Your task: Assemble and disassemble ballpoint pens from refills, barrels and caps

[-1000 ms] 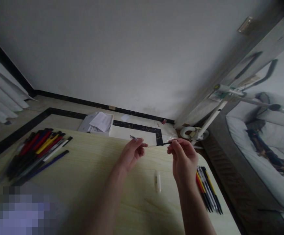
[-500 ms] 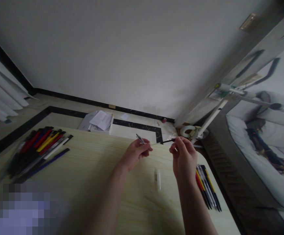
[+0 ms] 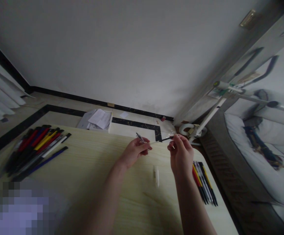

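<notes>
Over the far edge of the table, my left hand (image 3: 138,148) is closed on a slim pen piece (image 3: 140,137) with a dark tip, which sticks up past the fingers. A thin pen refill (image 3: 166,139), pale at its left end and black at its right, spans the gap between my hands. Its pale end meets my left fingertips. My right hand (image 3: 181,153) pinches the black end. Below and between the hands, a whitish, translucent pen barrel (image 3: 156,176) lies on the wooden table (image 3: 95,182).
A heap of red, yellow, black, blue and white pens (image 3: 36,147) lies on the left. Several pens (image 3: 204,182) lie in a row at the right edge. Beyond the table are a box of papers (image 3: 99,120), a white metal frame (image 3: 210,114) and a sofa (image 3: 239,147).
The whole view has shifted slightly. Both hands keep almost the same pose, with the refill still stretched between them.
</notes>
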Demonstrator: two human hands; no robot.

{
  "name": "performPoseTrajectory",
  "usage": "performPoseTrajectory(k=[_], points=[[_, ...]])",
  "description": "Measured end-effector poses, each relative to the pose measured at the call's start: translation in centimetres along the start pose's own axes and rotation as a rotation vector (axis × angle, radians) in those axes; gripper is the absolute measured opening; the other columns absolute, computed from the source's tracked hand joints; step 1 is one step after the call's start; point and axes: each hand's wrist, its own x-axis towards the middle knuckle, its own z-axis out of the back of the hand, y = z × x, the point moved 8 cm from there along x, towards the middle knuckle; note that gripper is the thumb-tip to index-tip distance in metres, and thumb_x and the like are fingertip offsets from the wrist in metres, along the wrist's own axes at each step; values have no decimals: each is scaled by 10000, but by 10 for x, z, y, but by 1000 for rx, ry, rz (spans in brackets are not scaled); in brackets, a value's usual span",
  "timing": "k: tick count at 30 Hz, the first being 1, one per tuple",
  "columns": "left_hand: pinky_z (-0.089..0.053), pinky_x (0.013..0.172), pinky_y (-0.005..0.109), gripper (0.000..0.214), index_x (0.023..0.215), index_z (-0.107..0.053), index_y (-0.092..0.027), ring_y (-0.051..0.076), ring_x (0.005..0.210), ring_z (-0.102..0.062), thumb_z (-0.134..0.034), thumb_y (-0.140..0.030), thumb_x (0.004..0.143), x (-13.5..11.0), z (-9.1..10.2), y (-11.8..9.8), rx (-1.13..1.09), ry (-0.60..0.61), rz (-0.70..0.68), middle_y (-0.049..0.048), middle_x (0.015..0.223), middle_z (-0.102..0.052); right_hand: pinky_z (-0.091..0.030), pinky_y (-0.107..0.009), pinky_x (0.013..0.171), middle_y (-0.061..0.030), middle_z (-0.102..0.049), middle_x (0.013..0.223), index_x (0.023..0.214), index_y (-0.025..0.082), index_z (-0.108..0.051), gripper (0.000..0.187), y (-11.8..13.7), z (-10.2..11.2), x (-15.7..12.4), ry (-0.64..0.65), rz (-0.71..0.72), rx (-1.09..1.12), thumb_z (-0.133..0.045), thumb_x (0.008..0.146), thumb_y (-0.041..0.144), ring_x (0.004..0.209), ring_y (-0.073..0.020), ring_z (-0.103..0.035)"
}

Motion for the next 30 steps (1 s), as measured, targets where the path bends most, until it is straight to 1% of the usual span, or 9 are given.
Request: performPoseTrajectory(k=[3, 8, 12, 15, 19, 26, 30], points=[[-371, 546, 221, 250, 857, -576, -145, 92, 557, -509, -676, -249, 652, -1, -1, 0, 25, 3, 4, 51, 715, -630, -345, -178, 419, 45, -523, 631, 735, 170, -562, 172, 1, 1, 1, 5, -2, 7, -672, 658, 279, 470, -44, -445], [-381, 565, 230, 250, 843, -591, -147, 104, 583, -523, -687, -248, 635, -2, -2, -1, 73, 9, 8, 58, 718, -629, -347, -179, 419, 39, -537, 661, 734, 171, -560, 170, 1, 3, 1, 3, 4, -4, -672, 660, 277, 465, -40, -442], [-385, 588, 234, 204, 772, -594, -146, 117, 634, -537, -694, -237, 618, -2, -4, 0, 125, 26, 17, 45, 698, -606, -342, -175, 415, 34, -541, 666, 725, 167, -562, 158, 2, 2, 1, 15, 6, 4, -671, 664, 264, 462, -37, -435], [-377, 587, 233, 184, 726, -585, -144, 98, 600, -510, -693, -237, 611, -2, -5, 1, 171, 45, 27, 18, 665, -574, -336, -172, 409, 37, -542, 667, 726, 167, -562, 163, 2, 1, 2, 23, 3, 0, -674, 659, 266, 454, -34, -429], [-355, 567, 228, 197, 720, -569, -143, 77, 558, -469, -693, -239, 601, -3, -7, 2, 211, 69, 32, -11, 643, -542, -325, -166, 403, 36, -545, 660, 724, 165, -568, 158, 1, 0, 2, 47, -14, -3, -675, 660, 263, 449, -30, -422], [-350, 574, 235, 214, 718, -560, -135, 83, 580, -467, -691, -253, 597, -7, -16, 8, 262, 145, 82, -8, 660, -528, -319, -162, 402, 22, -555, 694, 758, 166, -605, 157, -2, 1, 3, 49, -36, -27, -670, 659, 269, 472, -32, -426], [-347, 574, 231, 197, 707, -559, -136, 81, 575, -456, -683, -252, 606, -7, -18, 10, 306, 185, 87, -16, 654, -513, -322, -169, 406, 10, -567, 711, 786, 162, -623, 173, -3, 0, 2, 54, -40, -65, -659, 665, 281, 469, -31, -423]])
